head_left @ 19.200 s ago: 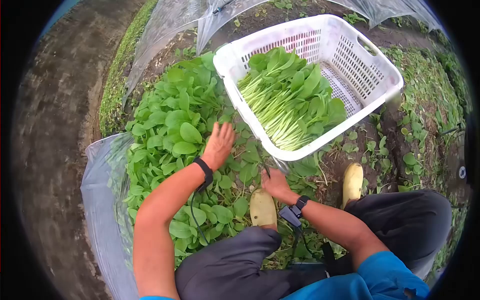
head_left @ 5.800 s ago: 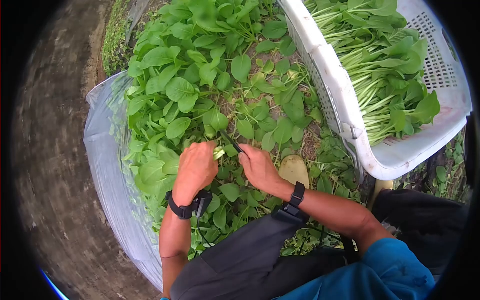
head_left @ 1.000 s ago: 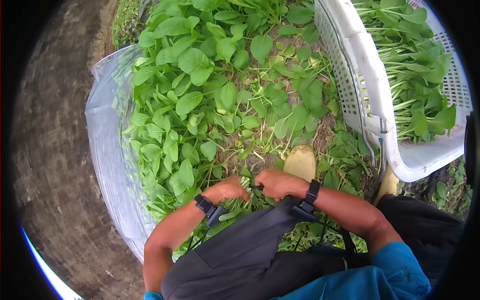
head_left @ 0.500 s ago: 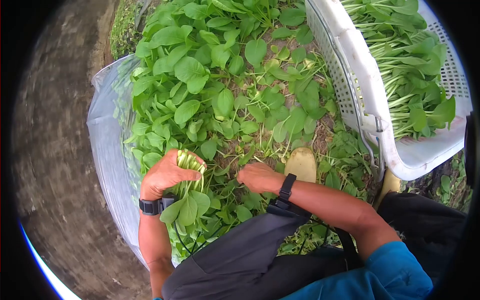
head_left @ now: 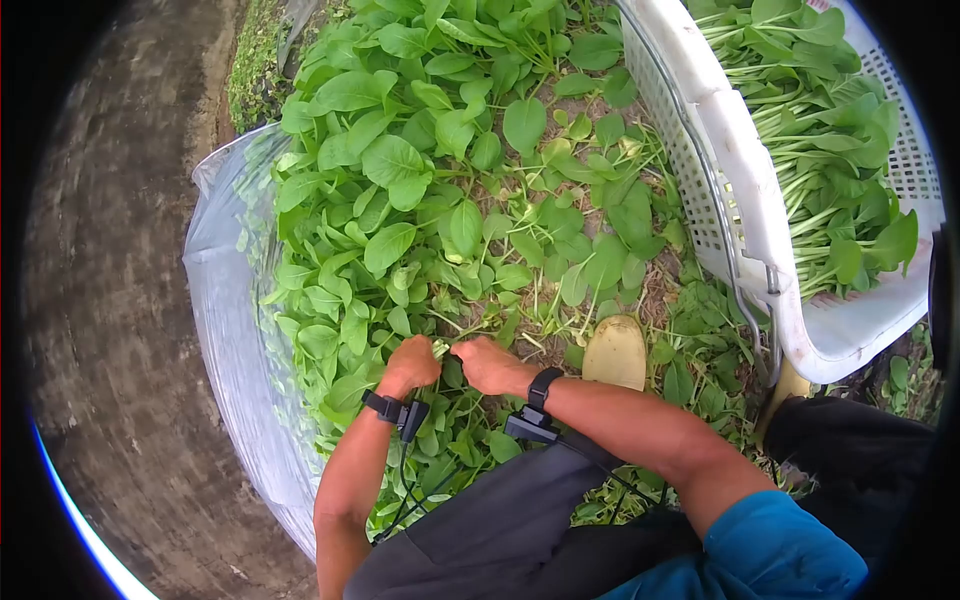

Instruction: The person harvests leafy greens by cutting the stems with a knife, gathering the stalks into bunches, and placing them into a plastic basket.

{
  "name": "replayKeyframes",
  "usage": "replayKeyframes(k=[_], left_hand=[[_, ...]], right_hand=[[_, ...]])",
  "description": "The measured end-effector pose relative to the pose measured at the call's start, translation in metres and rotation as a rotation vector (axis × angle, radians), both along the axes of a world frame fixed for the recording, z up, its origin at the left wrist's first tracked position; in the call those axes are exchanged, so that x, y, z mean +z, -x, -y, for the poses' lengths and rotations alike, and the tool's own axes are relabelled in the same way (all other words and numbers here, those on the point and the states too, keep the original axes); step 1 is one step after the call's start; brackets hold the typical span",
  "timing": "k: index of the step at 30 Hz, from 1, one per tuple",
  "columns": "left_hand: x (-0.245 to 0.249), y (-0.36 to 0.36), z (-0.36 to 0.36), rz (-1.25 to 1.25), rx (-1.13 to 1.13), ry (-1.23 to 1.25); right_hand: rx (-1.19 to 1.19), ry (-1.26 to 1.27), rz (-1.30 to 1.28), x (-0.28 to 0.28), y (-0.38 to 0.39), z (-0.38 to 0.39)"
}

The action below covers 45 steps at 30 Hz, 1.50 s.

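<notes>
Meeting at lower centre, both forearms angle inward. Left hand point(head_left: 412, 364) is clenched on a pale-stemmed green leafy plant point(head_left: 441, 347) rooted there; right hand point(head_left: 486, 362) is curled closed beside it, contents hidden.

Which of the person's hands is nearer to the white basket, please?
Right. The right hand sits low in the greens, apart from the white basket; the left hand is just beyond it, farther from the basket.

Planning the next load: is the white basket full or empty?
Partly full: cut greens lie piled inside the white basket, with bare mesh wall showing beside them.
</notes>
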<state>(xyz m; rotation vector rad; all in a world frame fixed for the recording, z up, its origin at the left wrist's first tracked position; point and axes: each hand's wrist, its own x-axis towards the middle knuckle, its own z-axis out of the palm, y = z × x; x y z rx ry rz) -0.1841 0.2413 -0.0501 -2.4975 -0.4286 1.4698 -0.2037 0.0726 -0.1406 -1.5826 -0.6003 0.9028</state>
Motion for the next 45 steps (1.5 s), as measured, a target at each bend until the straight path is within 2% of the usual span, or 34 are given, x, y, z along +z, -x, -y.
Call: replayKeyframes(k=[3, 5, 6, 7, 9, 10, 12, 13, 15, 17, 19, 22, 23, 25, 27, 29, 30, 31, 33, 35, 37, 38, 43, 45], left_hand=[[-0.008, 0.004, -0.006, 0.048, -0.005, -0.017], [-0.006, 0.000, -0.005, 0.033, 0.012, 0.031], [-0.002, -0.008, -0.008, 0.018, 0.033, 0.066], [0.013, -0.021, -0.004, 0.031, 0.028, 0.067], [0.048, -0.037, 0.007, 0.091, 0.212, 0.265], [0.060, -0.043, 0.011, 0.092, 0.212, 0.278], [0.080, -0.058, 0.022, 0.167, 0.487, 0.615], [0.088, -0.064, 0.033, 0.172, 0.478, 0.627], [0.101, -0.072, 0.055, 0.228, 0.658, 0.724], [0.105, -0.077, 0.073, 0.254, 0.678, 0.789], [0.106, -0.080, 0.086, 0.280, 0.889, 0.931], [0.104, -0.082, 0.105, 0.302, 0.911, 1.049], [0.104, -0.081, 0.109, 0.312, 0.933, 1.106], [0.101, -0.082, 0.114, 0.314, 0.917, 1.101], [0.099, -0.081, 0.122, 0.405, 0.806, 0.998], [0.089, -0.080, 0.127, 0.498, 0.791, 0.986], [0.086, -0.080, 0.129, 0.594, 0.782, 0.970], [0.085, -0.080, 0.131, 0.592, 0.780, 0.970], [0.089, -0.081, 0.134, 0.524, 0.878, 1.033], [0.095, -0.083, 0.136, 0.477, 0.917, 1.090], [0.097, -0.085, 0.134, 0.465, 1.044, 1.142], [0.097, -0.085, 0.135, 0.487, 1.031, 1.123], [0.109, -0.094, 0.140, 0.547, 0.998, 1.125], [0.110, -0.098, 0.147, 0.718, 0.704, 0.960]], right_hand=[[0.058, 0.055, -0.028, -0.003, 0.004, -0.011], [0.194, 0.140, 0.009, -0.002, 0.008, -0.015], [0.106, 0.128, 0.007, -0.005, 0.016, -0.018], [0.006, 0.092, -0.009, -0.010, 0.024, -0.019], [0.040, 0.038, -0.045, -0.029, 0.030, -0.006], [0.040, 0.050, -0.044, -0.025, 0.029, 0.007], [-0.300, -0.184, -1.140, 0.008, 0.013, 0.044], [-0.310, -0.182, -1.128, 0.028, 0.006, 0.059], [-0.557, -0.540, -1.229, 0.065, -0.001, 0.072], [-0.642, -0.560, -1.148, 0.079, -0.008, 0.073], [-0.854, -0.559, -0.942, 0.082, -0.014, 0.067], [-0.899, -0.604, -0.892, 0.078, -0.022, 0.082], [-0.903, -0.604, -0.893, 0.077, -0.023, 0.087], [-0.872, -0.506, -0.714, 0.075, -0.030, 0.098], [-0.840, -0.441, -0.704, 0.075, -0.036, 0.110], [-0.769, -0.551, -0.811, 0.077, -0.043, 0.119], [-0.679, -0.428, -0.730, 0.091, -0.047, 0.132], [-0.682, -0.428, -0.730, 0.090, -0.047, 0.132], [-0.706, -0.375, -0.540, 0.089, -0.048, 0.126], [-0.698, -0.420, -0.582, 0.084, -0.051, 0.131], [-0.673, -0.632, -0.968, 0.080, -0.054, 0.136], [-0.763, -0.619, -0.998, 0.077, -0.052, 0.134], [-0.868, -0.579, -0.979, 0.067, -0.073, 0.169], [-0.657, -0.482, -0.847, 0.079, -0.080, 0.182]])
